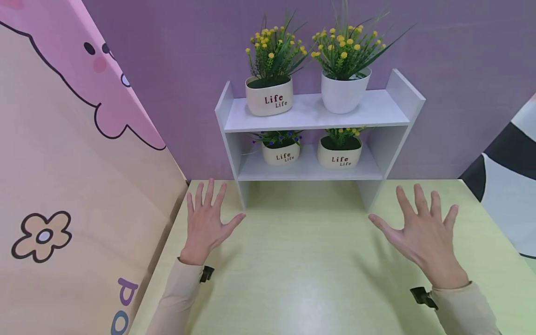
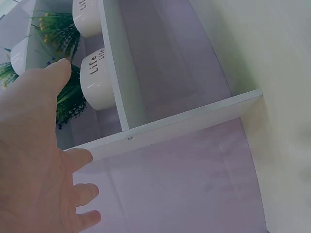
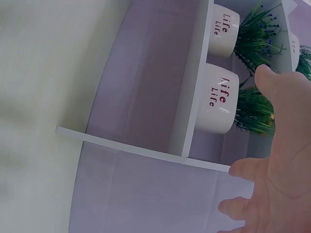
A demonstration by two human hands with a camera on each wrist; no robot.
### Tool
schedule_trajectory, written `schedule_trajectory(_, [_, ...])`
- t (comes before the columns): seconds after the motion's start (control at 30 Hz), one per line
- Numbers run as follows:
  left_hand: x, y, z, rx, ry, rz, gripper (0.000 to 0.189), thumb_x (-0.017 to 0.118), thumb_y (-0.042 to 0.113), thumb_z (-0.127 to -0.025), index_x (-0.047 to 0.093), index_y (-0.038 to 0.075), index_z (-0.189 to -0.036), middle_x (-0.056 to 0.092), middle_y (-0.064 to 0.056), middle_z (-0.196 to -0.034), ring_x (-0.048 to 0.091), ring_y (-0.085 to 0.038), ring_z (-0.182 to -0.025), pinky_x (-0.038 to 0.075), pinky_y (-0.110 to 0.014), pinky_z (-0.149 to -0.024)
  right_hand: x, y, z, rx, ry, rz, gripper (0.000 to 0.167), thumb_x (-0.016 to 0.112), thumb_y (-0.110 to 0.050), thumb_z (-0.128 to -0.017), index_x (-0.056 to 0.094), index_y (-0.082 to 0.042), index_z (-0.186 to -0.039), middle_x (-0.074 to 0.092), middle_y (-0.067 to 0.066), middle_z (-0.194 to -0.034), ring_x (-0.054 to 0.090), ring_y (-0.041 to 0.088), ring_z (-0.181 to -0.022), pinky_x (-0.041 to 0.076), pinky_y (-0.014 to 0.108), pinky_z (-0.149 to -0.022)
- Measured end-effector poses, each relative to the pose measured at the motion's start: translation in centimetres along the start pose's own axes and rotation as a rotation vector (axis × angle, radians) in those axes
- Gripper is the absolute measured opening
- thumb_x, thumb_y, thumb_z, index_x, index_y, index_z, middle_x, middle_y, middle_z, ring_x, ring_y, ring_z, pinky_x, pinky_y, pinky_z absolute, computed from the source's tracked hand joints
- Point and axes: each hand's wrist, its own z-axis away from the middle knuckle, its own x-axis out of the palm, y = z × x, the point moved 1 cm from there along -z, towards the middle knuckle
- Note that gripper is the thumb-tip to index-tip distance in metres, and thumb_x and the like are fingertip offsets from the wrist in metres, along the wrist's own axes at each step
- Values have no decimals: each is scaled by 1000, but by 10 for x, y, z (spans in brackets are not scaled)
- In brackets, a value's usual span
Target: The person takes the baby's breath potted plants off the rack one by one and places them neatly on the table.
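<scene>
My left hand (image 1: 205, 228) is spread over the left of the pale table (image 1: 301, 260), fingers straight, holding nothing. On the other side my right hand (image 1: 429, 235) is spread the same way, also holding nothing. Between and beyond them stands a white two-tier shelf (image 1: 310, 177). Its top tier bears a cream pot (image 1: 270, 100) of yellow flowers and a round white pot (image 1: 344, 95) with yellow flowers and long grass. On the lower tier sit a pot (image 1: 281, 154) with blue flowers and another pot (image 1: 339, 156) with yellow ones. Neither hand touches the shelf.
A purple wall covering (image 1: 188, 83) rises behind the shelf. To the left is a cream panel (image 1: 83, 186) with a pink cartoon figure and a flower drawing. A black-and-white patterned surface (image 1: 511, 172) borders the table's right side.
</scene>
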Motion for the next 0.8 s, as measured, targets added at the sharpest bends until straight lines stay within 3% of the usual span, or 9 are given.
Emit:
schedule_trajectory(0.6, [6,-2,1,-12,-13,-17,98,60,78,-90,39,22,-167,24,-14,-178,18,-43,-164,10,-70,-129,5,-6,0,-13,-10,-9,102,61,-76,-92,36,-11,-166,21,33,-172,16,66,-152,-5,88,-113])
schedule_trajectory(0.8, [8,-2,1,-20,-8,1,96,60,77,-91,39,21,-167,25,-14,-178,19,-43,-164,10,-69,-129,9,-8,-2,-32,22,-20,100,64,-73,-92,39,-9,-164,24,35,-170,20,65,-150,0,89,-113])
